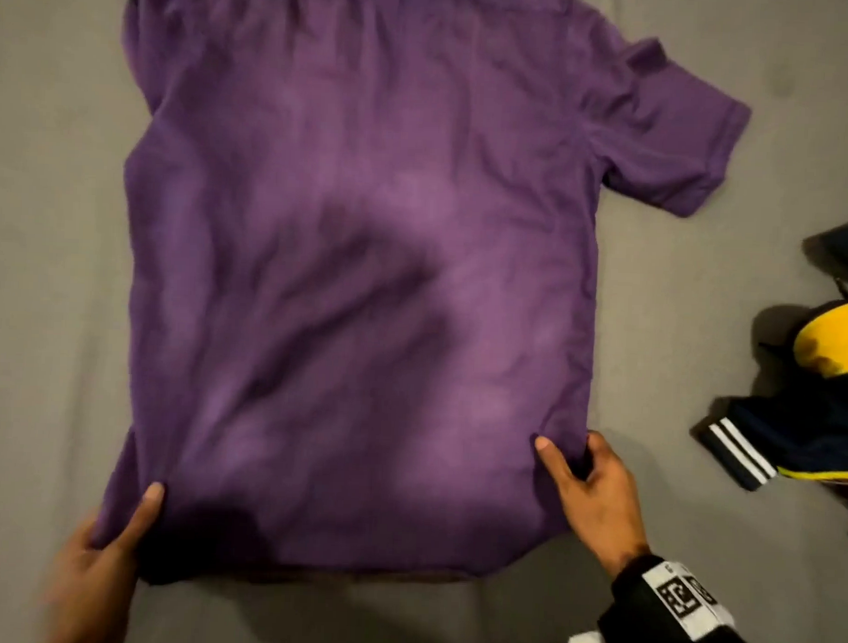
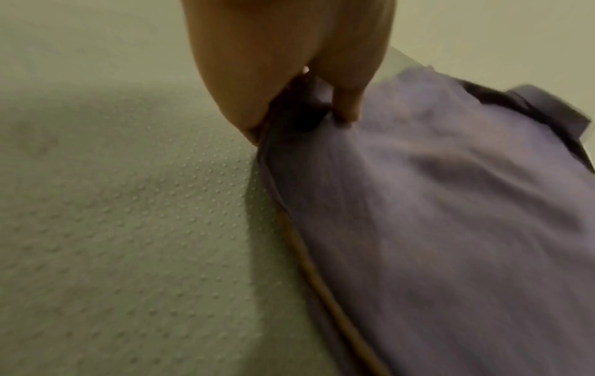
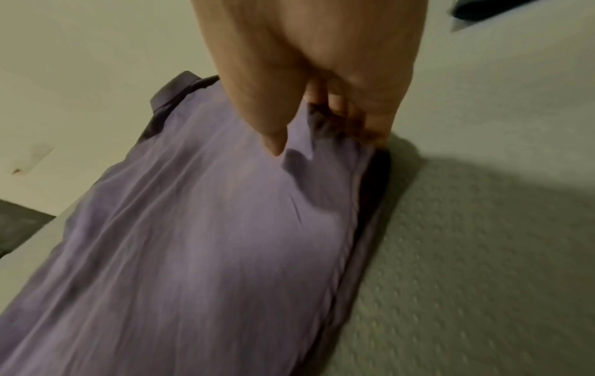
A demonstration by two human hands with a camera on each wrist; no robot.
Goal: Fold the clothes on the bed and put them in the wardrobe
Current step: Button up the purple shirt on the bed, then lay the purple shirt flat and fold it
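Note:
A purple short-sleeved shirt (image 1: 356, 271) lies spread on the grey bed (image 1: 44, 260), its hem toward me and one sleeve (image 1: 669, 132) out at the right. My left hand (image 1: 111, 536) pinches the near left corner of the hem, thumb on top and fingers under the cloth. My right hand (image 1: 580, 476) pinches the near right corner the same way. In the left wrist view the left hand (image 2: 309, 112) grips the shirt (image 2: 450, 216) edge, slightly raised off the bed. The right wrist view has the right hand (image 3: 325, 127) pinching the shirt (image 3: 209, 241) corner.
A navy and yellow garment (image 1: 813, 397) with white stripes lies crumpled at the right edge of the bed, close to my right hand. Bare grey bedspread (image 2: 112, 229) stretches left of the shirt and along the near edge.

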